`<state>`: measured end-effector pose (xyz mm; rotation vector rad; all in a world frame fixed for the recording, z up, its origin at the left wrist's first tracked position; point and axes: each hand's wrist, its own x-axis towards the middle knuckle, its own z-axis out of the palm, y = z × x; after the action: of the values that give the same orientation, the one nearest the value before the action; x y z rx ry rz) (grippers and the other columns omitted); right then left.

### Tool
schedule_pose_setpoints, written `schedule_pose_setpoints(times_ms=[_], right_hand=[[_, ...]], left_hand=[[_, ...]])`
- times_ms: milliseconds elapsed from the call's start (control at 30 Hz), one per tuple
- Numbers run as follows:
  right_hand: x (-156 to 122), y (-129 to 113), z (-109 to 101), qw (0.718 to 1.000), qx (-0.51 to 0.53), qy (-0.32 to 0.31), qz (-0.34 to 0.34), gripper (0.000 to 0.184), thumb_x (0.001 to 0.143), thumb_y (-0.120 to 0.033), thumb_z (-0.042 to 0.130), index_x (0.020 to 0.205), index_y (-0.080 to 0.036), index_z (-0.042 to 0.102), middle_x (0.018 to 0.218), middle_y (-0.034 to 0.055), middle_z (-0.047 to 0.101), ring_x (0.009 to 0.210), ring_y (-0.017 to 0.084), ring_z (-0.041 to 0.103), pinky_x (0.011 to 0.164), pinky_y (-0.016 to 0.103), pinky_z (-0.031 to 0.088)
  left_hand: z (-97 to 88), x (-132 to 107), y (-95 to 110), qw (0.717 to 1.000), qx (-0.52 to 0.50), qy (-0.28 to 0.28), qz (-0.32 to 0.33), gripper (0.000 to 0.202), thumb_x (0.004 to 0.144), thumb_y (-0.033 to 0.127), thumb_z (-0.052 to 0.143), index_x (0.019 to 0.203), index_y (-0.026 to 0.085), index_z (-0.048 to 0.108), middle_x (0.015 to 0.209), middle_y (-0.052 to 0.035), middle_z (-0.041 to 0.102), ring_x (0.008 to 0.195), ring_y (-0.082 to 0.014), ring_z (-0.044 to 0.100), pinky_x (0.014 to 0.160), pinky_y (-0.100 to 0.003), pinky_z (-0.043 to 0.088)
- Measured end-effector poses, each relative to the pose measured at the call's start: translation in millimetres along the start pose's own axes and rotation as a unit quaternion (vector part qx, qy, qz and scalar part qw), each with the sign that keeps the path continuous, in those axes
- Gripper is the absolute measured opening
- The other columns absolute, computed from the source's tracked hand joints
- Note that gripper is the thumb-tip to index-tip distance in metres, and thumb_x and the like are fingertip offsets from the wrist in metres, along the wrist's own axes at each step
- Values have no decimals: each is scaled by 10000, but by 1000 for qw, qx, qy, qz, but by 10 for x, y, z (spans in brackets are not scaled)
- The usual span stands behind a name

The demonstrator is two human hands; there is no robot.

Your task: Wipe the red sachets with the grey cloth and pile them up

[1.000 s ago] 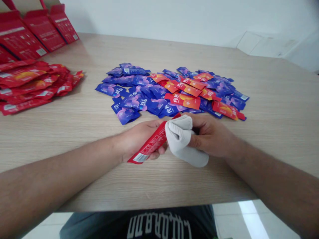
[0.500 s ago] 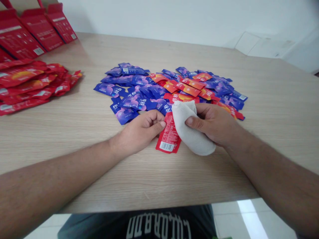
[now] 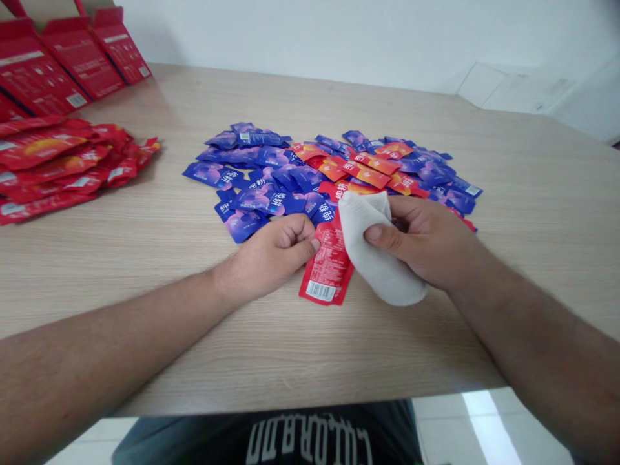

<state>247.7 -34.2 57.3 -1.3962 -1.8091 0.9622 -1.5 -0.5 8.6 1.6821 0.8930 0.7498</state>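
White cloth [image 3: 382,252] fills the right hand's [image 3: 426,242] grip, hiding the red sachet's [image 3: 325,271] top; left hand's [image 3: 268,255] hold unclear.

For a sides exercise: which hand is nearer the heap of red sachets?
Left. The left hand sits right of the red sachets; the right hand, holding a white sock, is farther right.

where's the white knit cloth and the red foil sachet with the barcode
white knit cloth [image 3: 375,271], head view, on its bulging middle below the thumb
red foil sachet [image 3: 327,268], head view, on its printed back panel above the barcode
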Motion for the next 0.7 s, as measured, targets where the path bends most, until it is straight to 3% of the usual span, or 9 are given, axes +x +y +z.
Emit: schedule_pose_setpoints(times_ms=[67, 167, 233, 433, 533, 633, 700], right_hand=[[-16, -14, -9, 988, -123, 71, -63, 318, 905, -512, 748, 1044, -225, 748, 866, 43, 740, 693, 218, 658, 555, 315, 480], [-32, 31, 38, 933, -288, 120, -177, 219, 925, -411, 735, 900, -203, 674, 918, 78, 702, 826, 254, 650, 698, 370, 507], [-50, 67, 102, 908, -339, 100, -227, 192, 958, -364, 705, 895, -194, 640, 969, 98, 687, 890, 265, 643, 767, 389, 514], [-160, 29, 240, 875, -369, -38, -311, 63, 994, -233, 626, 993, -188, 670, 1030, 95, 685, 952, 259, 641, 828, 389, 517], [-160, 7, 199, 871, -373, -49, -317, 70, 1002, -230, 611, 994, -195, 671, 1026, 95, 689, 958, 259, 640, 839, 394, 516], [-94, 48, 134, 889, -373, 38, -262, 92, 993, -287, 659, 961, -203, 642, 1020, 106, 679, 946, 266, 634, 829, 397, 513], [-58, 90, 131, 898, -361, 63, -244, 140, 989, -325, 680, 943, -204, 625, 1005, 104, 666, 922, 262, 625, 808, 393, 511]], left_hand=[[-2, -3, -4, 1000, 7, -2, 4, 203, 967, 351, 609, 853, 190, 562, 672, 38, 549, 562, -96, 433, 517, -227, 331], [-13, -6, -10, 999, 38, -7, 12, 211, 965, 358, 617, 856, 184, 567, 702, 30, 564, 598, -102, 453, 535, -226, 350], [-17, -7, -5, 998, 59, -9, 12, 207, 946, 350, 647, 853, 180, 574, 723, 28, 573, 623, -104, 462, 549, -223, 365], [-15, 3, 35, 999, 51, 6, -8, 190, 954, 321, 617, 834, 181, 574, 704, 30, 578, 606, -101, 470, 543, -217, 364], [-25, 6, 28, 999, 42, -5, -5, 197, 962, 335, 615, 842, 183, 574, 694, 31, 574, 592, -100, 466, 532, -218, 346], [-33, 5, 13, 999, 41, -16, 2, 191, 941, 325, 653, 841, 182, 575, 706, 27, 576, 605, -101, 467, 537, -218, 338], [-29, 4, 12, 999, 40, -16, 4, 189, 935, 313, 661, 832, 181, 574, 715, 25, 578, 614, -99, 469, 549, -217, 350]])
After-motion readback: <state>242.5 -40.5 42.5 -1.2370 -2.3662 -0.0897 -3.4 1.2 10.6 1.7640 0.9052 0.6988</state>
